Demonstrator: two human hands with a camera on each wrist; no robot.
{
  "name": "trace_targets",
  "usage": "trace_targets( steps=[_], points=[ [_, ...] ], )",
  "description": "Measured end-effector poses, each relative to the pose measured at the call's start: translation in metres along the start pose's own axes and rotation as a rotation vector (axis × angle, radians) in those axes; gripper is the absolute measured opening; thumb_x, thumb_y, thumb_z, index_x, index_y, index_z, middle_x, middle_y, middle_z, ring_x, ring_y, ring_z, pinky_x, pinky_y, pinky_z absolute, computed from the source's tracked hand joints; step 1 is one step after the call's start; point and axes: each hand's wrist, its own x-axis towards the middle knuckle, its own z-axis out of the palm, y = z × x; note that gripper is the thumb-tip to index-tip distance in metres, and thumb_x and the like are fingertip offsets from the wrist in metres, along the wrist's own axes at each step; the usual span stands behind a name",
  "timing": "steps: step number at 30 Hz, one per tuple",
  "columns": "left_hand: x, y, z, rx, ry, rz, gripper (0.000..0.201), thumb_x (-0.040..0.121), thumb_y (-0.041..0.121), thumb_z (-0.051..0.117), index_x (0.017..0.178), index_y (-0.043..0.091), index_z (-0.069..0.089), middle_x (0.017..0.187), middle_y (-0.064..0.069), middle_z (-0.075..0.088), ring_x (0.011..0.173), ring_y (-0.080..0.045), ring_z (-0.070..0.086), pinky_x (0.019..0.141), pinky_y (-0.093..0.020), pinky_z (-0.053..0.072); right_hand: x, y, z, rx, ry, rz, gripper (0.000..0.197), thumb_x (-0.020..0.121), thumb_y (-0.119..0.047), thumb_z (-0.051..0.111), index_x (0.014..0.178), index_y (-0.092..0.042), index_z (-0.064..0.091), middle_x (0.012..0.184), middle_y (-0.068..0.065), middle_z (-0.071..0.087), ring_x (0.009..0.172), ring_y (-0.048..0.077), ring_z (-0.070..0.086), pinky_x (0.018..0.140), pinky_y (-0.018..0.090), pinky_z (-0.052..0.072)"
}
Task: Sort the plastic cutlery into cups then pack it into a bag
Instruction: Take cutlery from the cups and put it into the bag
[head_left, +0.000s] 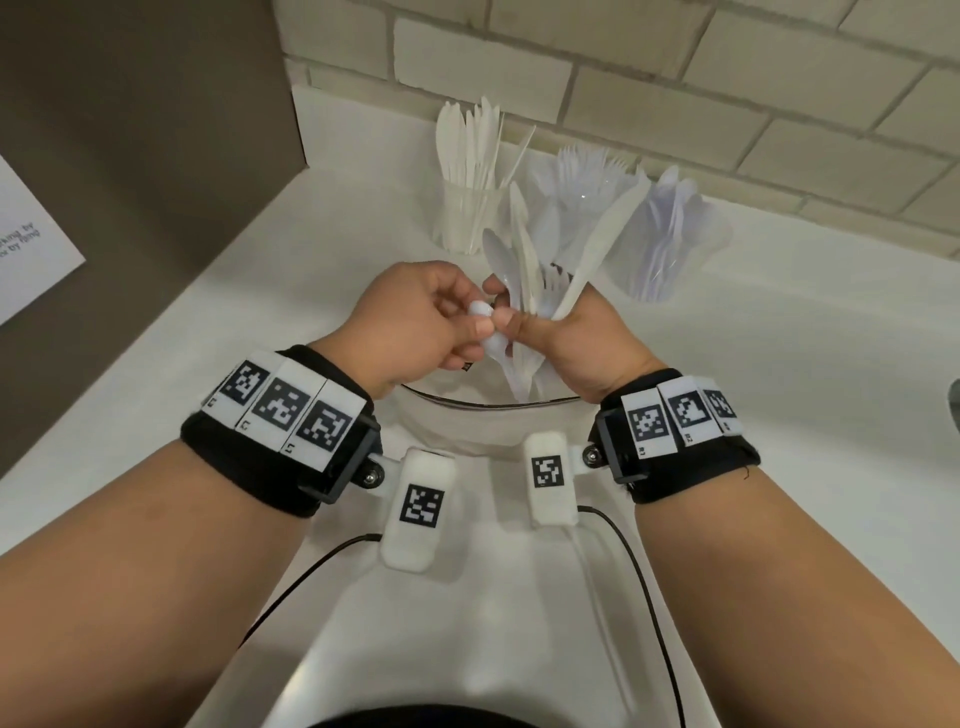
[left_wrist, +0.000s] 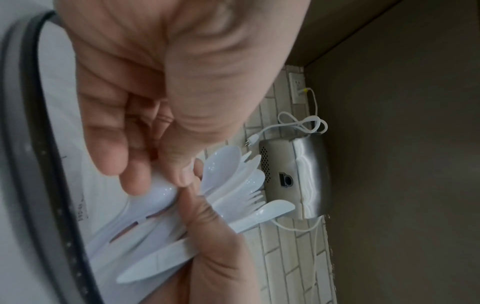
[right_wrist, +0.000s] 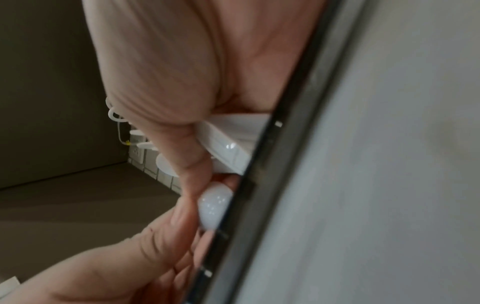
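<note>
Currently, my right hand (head_left: 566, 338) gripped a mixed cutlery bundle (head_left: 535, 270) above the bowl (head_left: 447, 410); my left hand (head_left: 415, 322) pinched one spoon (head_left: 483, 312). Sorting was underway. Next, I judged, that spoon belonged in the spoon cup (head_left: 670, 234) at 1 o'clock.

Your head camera looks steeply down and forward from above forearms; counter (head_left: 218, 291) below, tiled wall (head_left: 675, 93) far. Left wrist camera sits tight under left hand (left_wrist: 161, 86), faces right across scene toward tiled wall and steel appliance (left_wrist: 298, 181). Right wrist camera sits tight under right hand (right_wrist: 166, 82), faces left, half frame blocked by dark-rimmed white surface (right_wrist: 389, 164). All three share cutlery bundle (head_left: 524, 312) between hands.
</note>
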Motion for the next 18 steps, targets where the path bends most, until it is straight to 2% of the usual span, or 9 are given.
trace_targets(
  steps=[3,5,8,10,11,13,15,16,18],
  points=[
    [0.002,-0.002,-0.002,-0.01,0.05,0.0,0.008,0.085,0.012,0.069,0.084,0.016,0.062,0.082,-0.011,0.07,0.069,-0.015,0.069,0.061,-0.029,0.057,0.0,0.0,-0.004,-0.052,-0.023,0.032,0.023,0.085,-0.003,0.067,0.097,-0.022,0.062,0.096,0.003,0.065,0.088,0.016,0.063,0.073,0.026,0.051],
    [0.004,-0.001,-0.007,-0.033,0.12,0.031,0.009,0.088,0.014,0.066,0.084,0.018,0.06,0.083,-0.009,0.068,0.069,-0.013,0.067,0.057,-0.025,0.054,-0.001,0.001,-0.005,-0.098,-0.046,0.065,0.025,0.083,-0.003,0.07,0.101,-0.018,0.063,0.096,0.001,0.067,0.089,0.013,0.065,0.074,0.024,0.051],
    [0.005,0.005,-0.009,-0.196,0.112,0.06,0.007,0.087,0.01,0.066,0.086,0.013,0.06,0.081,-0.012,0.066,0.069,-0.014,0.066,0.061,-0.023,0.057,-0.001,0.002,0.0,-0.108,-0.073,0.103,0.039,0.078,0.006,0.071,0.114,-0.001,0.056,0.102,0.017,0.066,0.094,0.017,0.067,0.083,0.03,0.056],
    [0.004,0.007,-0.005,-0.235,0.114,0.109,0.011,0.085,0.01,0.069,0.087,0.013,0.058,0.078,-0.01,0.065,0.066,-0.013,0.066,0.065,-0.027,0.057,-0.001,0.002,0.005,-0.102,-0.058,0.097,0.042,0.078,0.006,0.071,0.115,0.002,0.054,0.103,0.023,0.063,0.092,0.018,0.064,0.084,0.032,0.055],
    [0.005,0.008,-0.003,-0.195,0.157,0.142,0.015,0.084,0.015,0.071,0.089,0.015,0.057,0.081,-0.006,0.063,0.069,-0.011,0.066,0.068,-0.029,0.057,0.0,0.003,0.008,-0.09,-0.038,0.097,0.04,0.078,0.004,0.071,0.114,0.0,0.055,0.104,0.024,0.063,0.092,0.019,0.062,0.086,0.034,0.054],
    [0.005,0.007,0.0,-0.092,0.255,0.215,0.043,0.075,0.044,0.074,0.105,0.026,0.05,0.101,0.0,0.056,0.088,-0.009,0.062,0.079,-0.03,0.054,0.002,0.004,0.012,-0.03,-0.013,0.094,0.032,0.08,0.001,0.071,0.108,-0.008,0.057,0.1,0.019,0.063,0.093,0.022,0.06,0.092,0.044,0.051],
    [0.004,0.011,0.0,-0.135,0.219,0.334,0.081,0.059,0.071,0.07,0.124,0.036,0.037,0.128,-0.002,0.043,0.117,-0.013,0.052,0.092,-0.029,0.05,0.003,0.004,0.016,0.006,-0.031,0.074,0.032,0.079,-0.002,0.072,0.107,-0.01,0.058,0.097,0.014,0.062,0.094,0.024,0.061,0.094,0.049,0.049],
    [0.002,0.014,0.002,-0.155,0.169,0.435,0.091,0.056,0.073,0.069,0.131,0.036,0.032,0.137,-0.003,0.037,0.128,-0.015,0.044,0.099,-0.031,0.047,0.003,0.004,0.019,-0.024,-0.052,0.061,0.032,0.08,-0.002,0.072,0.108,-0.008,0.059,0.097,0.012,0.064,0.094,0.023,0.063,0.093,0.046,0.05],
    [0.002,0.019,0.009,-0.062,0.136,0.65,0.089,0.064,0.062,0.072,0.137,0.026,0.035,0.141,-0.006,0.037,0.135,-0.016,0.037,0.107,-0.036,0.04,0.004,0.004,0.024,-0.126,-0.092,0.05,0.028,0.08,-0.005,0.074,0.103,-0.016,0.062,0.098,0.003,0.068,0.095,0.013,0.065,0.092,0.033,0.053]
  ],
)
